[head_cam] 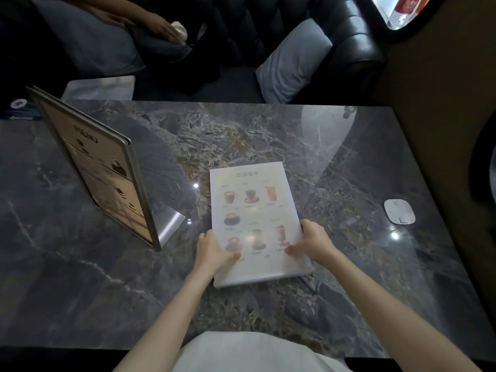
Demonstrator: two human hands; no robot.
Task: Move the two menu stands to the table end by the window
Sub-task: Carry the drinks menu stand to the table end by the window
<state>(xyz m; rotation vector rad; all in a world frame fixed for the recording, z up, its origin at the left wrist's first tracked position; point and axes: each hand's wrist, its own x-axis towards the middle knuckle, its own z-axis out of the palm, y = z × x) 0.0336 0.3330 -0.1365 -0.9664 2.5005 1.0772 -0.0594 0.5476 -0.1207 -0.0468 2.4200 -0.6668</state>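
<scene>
A white drinks menu stand (252, 208) with pictures of cups sits at the middle of the dark marble table (335, 162). My left hand (214, 248) grips its left edge near the bottom, and my right hand (311, 241) grips its right edge. Thumbs lie on the printed face. A second menu stand (96, 167), metal-framed with a beige "MENU" page, stands upright on its steel base at the left of the table, apart from both hands.
A small white rounded device (399, 211) lies near the table's right end. Beyond the far edge are a black leather sofa, a grey cushion (292, 60) and another person's hand (161, 26). A bright window (400, 12) shows at the top right.
</scene>
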